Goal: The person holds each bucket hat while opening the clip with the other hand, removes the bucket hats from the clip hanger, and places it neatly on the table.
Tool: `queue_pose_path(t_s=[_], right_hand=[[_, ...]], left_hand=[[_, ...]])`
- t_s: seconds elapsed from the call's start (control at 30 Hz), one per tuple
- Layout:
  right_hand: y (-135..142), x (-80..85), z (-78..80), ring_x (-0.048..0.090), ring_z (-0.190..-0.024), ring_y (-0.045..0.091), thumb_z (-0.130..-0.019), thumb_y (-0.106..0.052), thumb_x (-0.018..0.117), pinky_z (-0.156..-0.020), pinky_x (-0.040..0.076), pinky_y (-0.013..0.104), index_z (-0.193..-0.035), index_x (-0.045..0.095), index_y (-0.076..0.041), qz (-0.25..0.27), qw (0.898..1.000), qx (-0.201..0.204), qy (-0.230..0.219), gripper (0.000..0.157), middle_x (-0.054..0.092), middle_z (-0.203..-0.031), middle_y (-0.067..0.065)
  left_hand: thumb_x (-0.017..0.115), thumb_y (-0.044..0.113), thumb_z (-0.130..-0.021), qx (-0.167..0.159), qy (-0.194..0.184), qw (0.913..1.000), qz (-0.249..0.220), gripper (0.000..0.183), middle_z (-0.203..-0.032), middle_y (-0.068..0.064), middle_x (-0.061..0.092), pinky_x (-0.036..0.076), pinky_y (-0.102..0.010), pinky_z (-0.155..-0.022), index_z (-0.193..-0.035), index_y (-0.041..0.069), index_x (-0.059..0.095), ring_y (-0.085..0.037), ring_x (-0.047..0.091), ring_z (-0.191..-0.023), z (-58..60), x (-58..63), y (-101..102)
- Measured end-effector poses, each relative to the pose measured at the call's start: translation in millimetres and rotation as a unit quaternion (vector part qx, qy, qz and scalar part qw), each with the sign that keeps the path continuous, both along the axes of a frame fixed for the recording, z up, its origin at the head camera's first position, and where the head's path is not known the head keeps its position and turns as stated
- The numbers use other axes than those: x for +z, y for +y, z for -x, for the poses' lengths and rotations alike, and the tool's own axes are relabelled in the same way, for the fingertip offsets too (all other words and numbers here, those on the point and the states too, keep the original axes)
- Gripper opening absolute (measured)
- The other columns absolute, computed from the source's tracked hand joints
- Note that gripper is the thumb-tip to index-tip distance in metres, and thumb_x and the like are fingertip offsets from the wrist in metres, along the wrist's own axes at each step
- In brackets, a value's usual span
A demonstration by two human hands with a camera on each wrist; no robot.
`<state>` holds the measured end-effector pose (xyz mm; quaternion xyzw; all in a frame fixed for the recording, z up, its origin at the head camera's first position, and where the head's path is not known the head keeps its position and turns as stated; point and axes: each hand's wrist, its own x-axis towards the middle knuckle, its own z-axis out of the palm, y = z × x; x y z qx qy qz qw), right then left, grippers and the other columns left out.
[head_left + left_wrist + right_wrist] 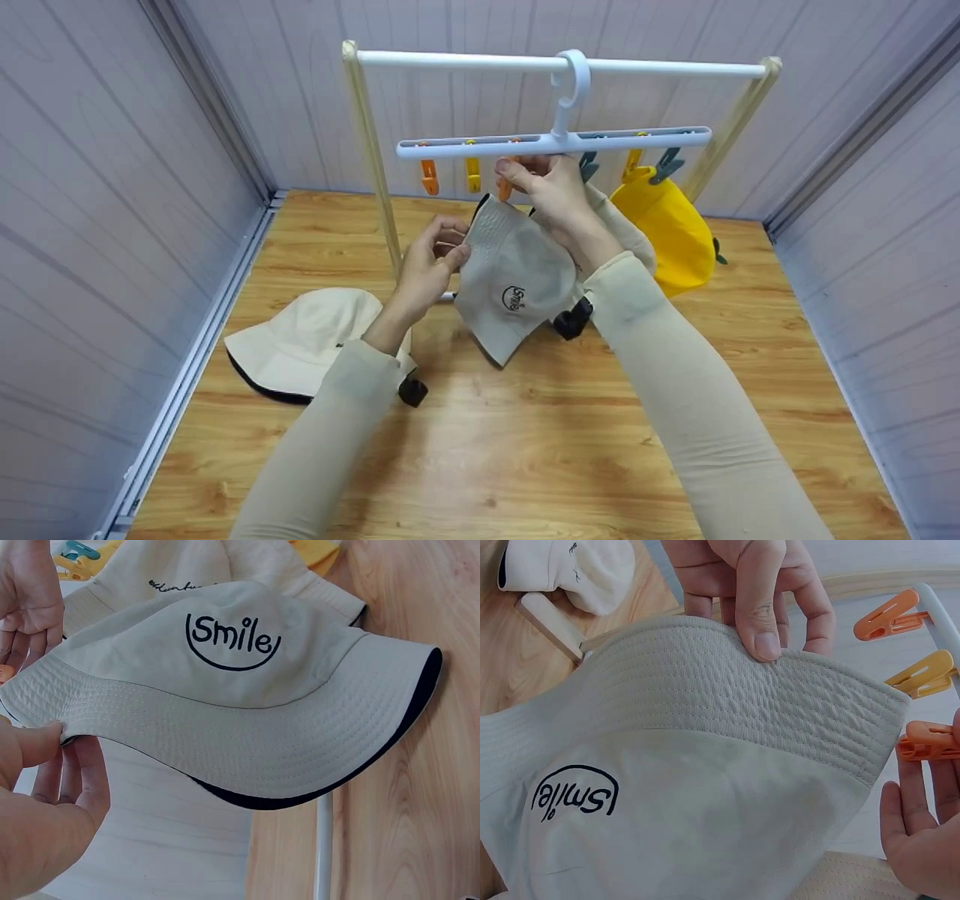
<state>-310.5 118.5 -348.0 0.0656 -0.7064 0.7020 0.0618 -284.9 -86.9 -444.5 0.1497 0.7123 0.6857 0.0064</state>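
Note:
A light grey bucket hat with a black "Smile" print hangs sideways below the white clip hanger. My left hand pinches its brim between thumb and fingers, clearest in the left wrist view. My right hand grips an orange clothespin on the hanger. In the right wrist view, the brim's upper corner stands just beside that clothespin, apart from it. Behind the grey hat hangs a cream hat with black script, partly hidden.
A yellow hat hangs from a yellow and a dark green clip at the right. Another orange clip and a yellow clip hang at the left. A cream hat lies on the wooden surface. The hanger hooks over a white rail.

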Motion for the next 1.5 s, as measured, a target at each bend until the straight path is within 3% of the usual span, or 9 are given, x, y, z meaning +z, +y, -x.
queue_pose_path(t_s=[0.33, 0.8, 1.5], right_hand=[[1.0, 0.3, 0.0, 0.068, -0.094, 0.021, -0.098, -0.018, 0.078, -0.102, 0.057, 0.037, -0.106, 0.073, -0.007, -0.014, 1.000, -0.002, -0.005, 0.015, 0.074, -0.088, 0.005], [4.2, 2.4, -3.5, 0.064, -0.101, 0.023, -0.098, -0.023, 0.078, -0.106, 0.054, 0.037, -0.111, 0.070, -0.009, -0.044, 0.999, 0.008, -0.017, 0.021, 0.071, -0.096, 0.007], [2.9, 1.0, -3.0, 0.064, -0.097, 0.023, -0.100, -0.022, 0.077, -0.105, 0.053, 0.037, -0.113, 0.069, -0.008, -0.042, 0.999, 0.013, -0.023, 0.020, 0.069, -0.095, 0.008]], left_hand=[[0.064, -0.005, -0.103, -0.004, -0.003, 1.0000, 0.001, 0.022, -0.114, -0.011, 0.066, 0.059, -0.027, -0.075, -0.123, 0.006, 0.064, -0.021, 0.063, -0.094, -1.5, -4.5, -4.0], [0.064, -0.009, -0.100, 0.007, -0.015, 0.9997, -0.015, 0.024, -0.110, -0.010, 0.065, 0.058, -0.025, -0.077, -0.121, 0.004, 0.064, -0.024, 0.063, -0.095, -3.4, -9.2, -8.0], [0.063, -0.009, -0.101, 0.005, -0.014, 0.9994, -0.031, 0.023, -0.110, -0.012, 0.064, 0.057, -0.024, -0.077, -0.121, 0.001, 0.062, -0.021, 0.062, -0.093, -6.3, -8.3, -8.9]])
